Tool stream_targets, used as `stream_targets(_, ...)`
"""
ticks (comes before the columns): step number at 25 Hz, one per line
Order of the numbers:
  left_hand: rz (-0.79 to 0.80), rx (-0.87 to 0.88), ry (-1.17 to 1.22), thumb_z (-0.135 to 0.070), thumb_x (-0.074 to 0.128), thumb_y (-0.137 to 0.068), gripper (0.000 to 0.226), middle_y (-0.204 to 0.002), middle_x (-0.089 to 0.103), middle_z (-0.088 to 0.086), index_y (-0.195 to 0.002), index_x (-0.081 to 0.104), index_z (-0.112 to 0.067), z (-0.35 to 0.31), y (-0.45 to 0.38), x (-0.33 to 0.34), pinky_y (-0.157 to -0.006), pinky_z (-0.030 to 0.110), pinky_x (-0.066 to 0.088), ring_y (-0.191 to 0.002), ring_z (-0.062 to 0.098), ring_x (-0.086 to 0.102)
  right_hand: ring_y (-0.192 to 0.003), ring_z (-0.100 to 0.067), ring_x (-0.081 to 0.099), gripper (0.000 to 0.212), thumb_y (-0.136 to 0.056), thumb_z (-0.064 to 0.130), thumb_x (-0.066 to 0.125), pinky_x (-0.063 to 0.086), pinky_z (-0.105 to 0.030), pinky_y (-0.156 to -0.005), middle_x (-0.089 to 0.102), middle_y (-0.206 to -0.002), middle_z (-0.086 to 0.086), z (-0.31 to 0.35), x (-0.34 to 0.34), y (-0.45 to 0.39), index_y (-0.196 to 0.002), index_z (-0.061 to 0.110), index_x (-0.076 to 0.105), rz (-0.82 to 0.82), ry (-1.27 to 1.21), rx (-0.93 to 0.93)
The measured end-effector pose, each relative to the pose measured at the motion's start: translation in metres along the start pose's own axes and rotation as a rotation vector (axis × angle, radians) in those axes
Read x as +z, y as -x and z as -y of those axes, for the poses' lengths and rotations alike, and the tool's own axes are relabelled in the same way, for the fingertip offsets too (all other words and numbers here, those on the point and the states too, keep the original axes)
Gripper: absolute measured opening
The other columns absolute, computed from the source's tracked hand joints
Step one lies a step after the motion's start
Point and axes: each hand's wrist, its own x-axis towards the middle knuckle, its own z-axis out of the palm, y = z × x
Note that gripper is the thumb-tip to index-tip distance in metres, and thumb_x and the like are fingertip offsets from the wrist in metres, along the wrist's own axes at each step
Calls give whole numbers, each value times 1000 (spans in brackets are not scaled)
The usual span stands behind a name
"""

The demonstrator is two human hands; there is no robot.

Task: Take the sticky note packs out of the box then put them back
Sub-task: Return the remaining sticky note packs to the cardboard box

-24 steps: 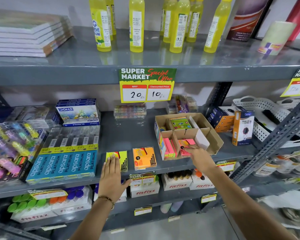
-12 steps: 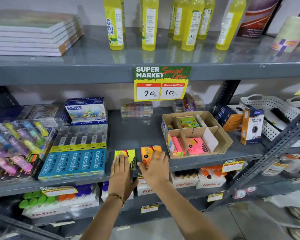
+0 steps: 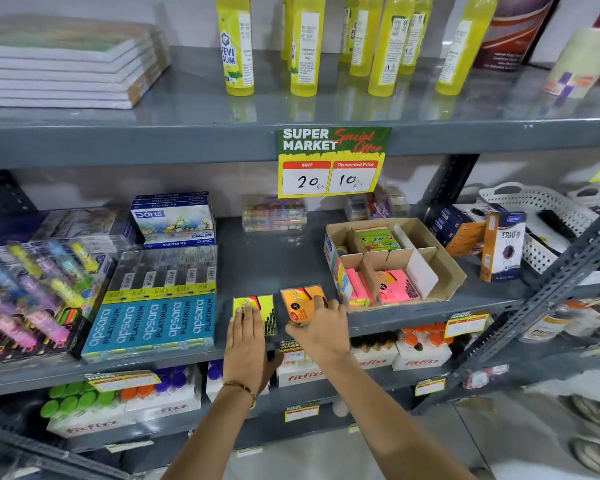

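Head view. The cardboard box (image 3: 444,268) sits on the middle shelf (image 3: 274,261), right of centre, flaps open and divided into compartments. Pink sticky note packs (image 3: 395,287) lie in its front compartments; a green pack (image 3: 378,239) lies in a rear one. Two packs are outside the box, flat on the shelf near its front edge and just left of the box: a yellow pack (image 3: 260,306) and an orange pack (image 3: 300,303), side by side with a small gap between them.

The left hand (image 3: 246,337) lies flat, fingers extended, resting on the yellow pack and covering its near part; it grips nothing. The right hand (image 3: 321,329) is closed around the near edge of the orange pack, fingers curled over its right side. The far end of that pack appears slightly raised, though whether it is clear of the shelf cannot be told.

Assessment: the removal stage is only partly carried out, since several packs remain boxed. Whether the orange pack is being set down or picked up cannot be determined. If it is to be returned, the next move calls for a lift and a short carry rightward over the box wall into an open compartment, avoiding the upright dividers.
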Motion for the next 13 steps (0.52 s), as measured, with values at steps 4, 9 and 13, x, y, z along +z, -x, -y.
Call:
stream_targets(4, -1, -11, 48, -61, 41, -86, 95, -156, -4, 13, -144, -8, -5, 1, 1, 1, -113, 37, -7, -142, 28, -9, -99, -22, 52, 51, -67, 49, 68, 46, -30, -85, 62, -99, -3, -22, -53, 7, -108, 20, 59, -226, -306, -119)
stream_targets(9, -3, -3, 60, -63, 45, -84, 98, -156, 0, 15, -144, -4, -4, 0, 0, -2, -114, 38, -4, -142, 31, -5, -89, -29, 61, 37, -71, 44, 72, 53, -40, -82, 70, -88, -9, -102, -116, -23, -92, 15, 66, -352, -205, 1)
stream_targets(13, 10, -11, 80, -63, 46, -83, 100, -155, -4, 15, -143, -9, -5, 0, 0, -1, -112, 37, -7, -141, 30, -9, -105, -33, 57, 40, -75, 42, 71, 48, -40, -94, 69, -104, -11, -137, -94, -47, -100, 11, 66, -139, -3, 80)
